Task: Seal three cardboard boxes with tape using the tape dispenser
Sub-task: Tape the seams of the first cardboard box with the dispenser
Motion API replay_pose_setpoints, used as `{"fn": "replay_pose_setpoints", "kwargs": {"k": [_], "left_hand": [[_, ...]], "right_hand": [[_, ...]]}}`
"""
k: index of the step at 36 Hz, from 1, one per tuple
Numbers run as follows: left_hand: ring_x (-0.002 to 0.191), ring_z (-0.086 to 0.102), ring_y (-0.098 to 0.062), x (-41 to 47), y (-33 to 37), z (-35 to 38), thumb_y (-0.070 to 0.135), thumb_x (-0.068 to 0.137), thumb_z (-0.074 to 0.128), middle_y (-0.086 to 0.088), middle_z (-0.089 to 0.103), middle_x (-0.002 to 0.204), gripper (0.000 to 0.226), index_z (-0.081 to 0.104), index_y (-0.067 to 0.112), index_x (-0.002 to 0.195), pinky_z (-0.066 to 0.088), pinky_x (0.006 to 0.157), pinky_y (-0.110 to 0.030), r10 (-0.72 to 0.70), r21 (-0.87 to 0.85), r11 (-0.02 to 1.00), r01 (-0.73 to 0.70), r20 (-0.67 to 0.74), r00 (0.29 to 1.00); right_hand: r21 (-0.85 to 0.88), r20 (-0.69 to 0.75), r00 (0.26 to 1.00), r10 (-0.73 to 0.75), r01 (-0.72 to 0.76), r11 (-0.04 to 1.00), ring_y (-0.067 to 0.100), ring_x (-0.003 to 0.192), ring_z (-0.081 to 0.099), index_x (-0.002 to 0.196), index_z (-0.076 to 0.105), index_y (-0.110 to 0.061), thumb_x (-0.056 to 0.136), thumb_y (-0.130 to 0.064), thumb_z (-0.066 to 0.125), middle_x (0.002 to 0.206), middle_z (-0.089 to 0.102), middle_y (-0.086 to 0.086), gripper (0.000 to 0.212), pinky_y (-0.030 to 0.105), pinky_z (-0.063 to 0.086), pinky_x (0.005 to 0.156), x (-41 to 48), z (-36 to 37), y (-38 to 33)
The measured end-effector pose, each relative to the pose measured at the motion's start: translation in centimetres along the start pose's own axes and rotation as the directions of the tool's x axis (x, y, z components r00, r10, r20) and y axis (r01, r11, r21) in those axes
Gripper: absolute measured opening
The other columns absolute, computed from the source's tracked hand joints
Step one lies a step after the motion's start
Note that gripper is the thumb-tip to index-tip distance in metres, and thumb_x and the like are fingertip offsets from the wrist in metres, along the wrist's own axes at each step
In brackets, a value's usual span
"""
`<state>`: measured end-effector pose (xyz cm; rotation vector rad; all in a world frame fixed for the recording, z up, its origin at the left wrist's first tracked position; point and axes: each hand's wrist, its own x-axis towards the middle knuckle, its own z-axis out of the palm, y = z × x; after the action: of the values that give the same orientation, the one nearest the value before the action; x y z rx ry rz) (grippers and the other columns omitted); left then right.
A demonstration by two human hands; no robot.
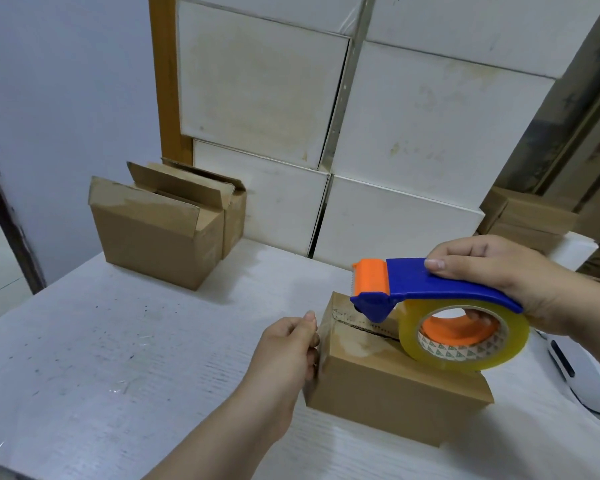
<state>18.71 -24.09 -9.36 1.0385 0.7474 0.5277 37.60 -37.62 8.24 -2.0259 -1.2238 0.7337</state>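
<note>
A small brown cardboard box (392, 386) lies on the white table (125, 358), its top flaps folded down with the seam showing. My left hand (288, 355) presses against the box's left end, fingers pinching clear tape there. My right hand (499, 282) grips a blue and orange tape dispenser (433, 292) carrying a clear tape roll (465, 334), held just above the box's top seam. Two more brown boxes (160, 230) stand together at the table's far left, their flaps partly raised.
Large white cartons (413, 133) are stacked behind the table against the wall. More brown boxes (527, 220) sit at the far right. A white object (582, 379) lies at the table's right edge.
</note>
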Motion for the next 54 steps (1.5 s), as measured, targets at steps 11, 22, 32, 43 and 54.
{"fn": "replay_pose_setpoints", "kwargs": {"k": [11,22,32,43,54], "left_hand": [[0.053,0.037,-0.013,-0.1,0.0,0.1,0.037,0.104,0.058,0.000,0.047,0.064,0.037,0.056,0.014,0.075,0.033,0.061,-0.032,-0.004,-0.003,1.000,0.004,-0.006,1.000],[0.054,0.035,-0.012,-0.7,0.2,0.2,0.037,0.105,0.056,0.001,0.042,0.062,0.037,0.055,0.013,0.076,0.030,0.060,-0.031,0.045,-0.055,0.998,-0.044,0.014,0.999],[0.048,0.038,-0.009,-0.8,0.7,0.6,0.039,0.105,0.056,0.007,0.045,0.054,0.036,0.058,0.013,0.079,0.034,0.063,-0.032,0.009,0.017,1.000,-0.009,0.002,1.000],[0.046,0.039,-0.008,-1.0,1.6,0.9,0.037,0.105,0.056,0.007,0.047,0.056,0.037,0.058,0.014,0.076,0.035,0.055,-0.026,0.046,0.078,0.996,-0.046,-0.005,0.999],[0.055,0.042,-0.011,-1.2,1.8,1.2,0.038,0.105,0.055,0.009,0.050,0.057,0.037,0.059,0.016,0.076,0.037,0.058,-0.028,0.053,0.124,0.991,-0.053,0.000,0.999]], "right_hand": [[0.004,-0.010,1.000,-0.009,0.009,1.000,0.027,0.085,0.079,0.092,0.080,-0.025,0.060,-0.069,0.070,0.095,0.081,0.007,0.055,0.035,0.061,0.074,-0.1,0.1,0.1],[0.022,-0.009,0.999,-0.046,0.046,0.999,0.026,0.079,0.077,0.087,0.080,-0.027,0.040,-0.089,0.075,0.092,0.080,0.007,0.078,0.034,0.060,0.072,-0.5,-0.2,0.6],[0.024,0.003,0.999,-0.042,0.042,0.999,0.026,0.081,0.077,0.087,0.080,-0.027,0.041,-0.088,0.075,0.093,0.080,0.007,0.077,0.034,0.061,0.073,-0.7,-0.1,0.5],[0.092,-0.018,0.999,-0.044,0.045,0.995,0.025,0.074,0.075,0.085,0.079,-0.020,0.039,-0.085,0.080,0.091,0.078,0.015,0.080,0.028,0.061,0.064,-1.2,-0.5,1.4],[0.107,-0.034,0.999,-0.025,0.028,0.994,0.027,0.077,0.074,0.089,0.079,-0.019,0.039,-0.084,0.081,0.092,0.078,0.016,0.082,0.033,0.060,0.068,-1.3,-0.6,1.8]]}}
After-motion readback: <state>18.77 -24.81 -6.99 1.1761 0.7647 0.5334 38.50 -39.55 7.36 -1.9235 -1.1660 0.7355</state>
